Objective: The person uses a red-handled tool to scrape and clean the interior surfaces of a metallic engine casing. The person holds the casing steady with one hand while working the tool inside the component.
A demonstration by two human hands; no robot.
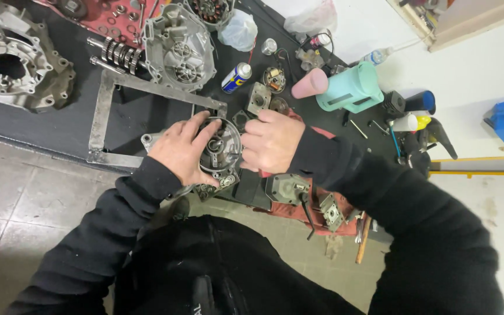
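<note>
A round grey metal engine part with a bowl-shaped housing sits at the near edge of the dark workbench. My left hand lies over its left rim, fingers curled on the edge. My right hand grips its right side with fingers closed. Both arms wear black sleeves. The lower part of the piece is hidden under my hands.
An engine case half lies far left, a gear shaft and a grey cover behind. A flat steel frame, a blue and yellow spray can, a teal tool with pink tip and small parts surround my hands.
</note>
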